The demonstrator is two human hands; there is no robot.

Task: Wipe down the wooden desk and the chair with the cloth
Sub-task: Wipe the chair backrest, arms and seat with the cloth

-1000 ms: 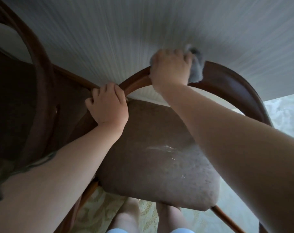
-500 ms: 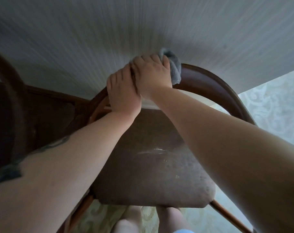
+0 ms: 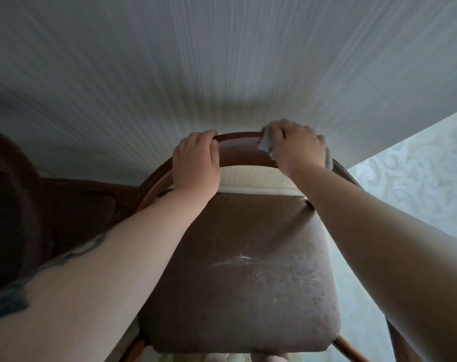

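At centre frame, the left hand [image 3: 196, 163] gripped the chair [image 3: 243, 150] top rail while the right hand [image 3: 298, 147] pressed the cloth [image 3: 265, 142] there, apparently mid-wipe; next, probably rightward.

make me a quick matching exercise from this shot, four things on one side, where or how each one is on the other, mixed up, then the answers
Things:
1. left hand
2. cloth
3. seat cushion
4. wall

Places or states:
A. brown, with a pale scuff mark
B. gripped by the right hand on the chair's curved back rail
C. bare, gripping the rail's left part
D. pale, striped, behind the chair

Pairs: 1-C, 2-B, 3-A, 4-D
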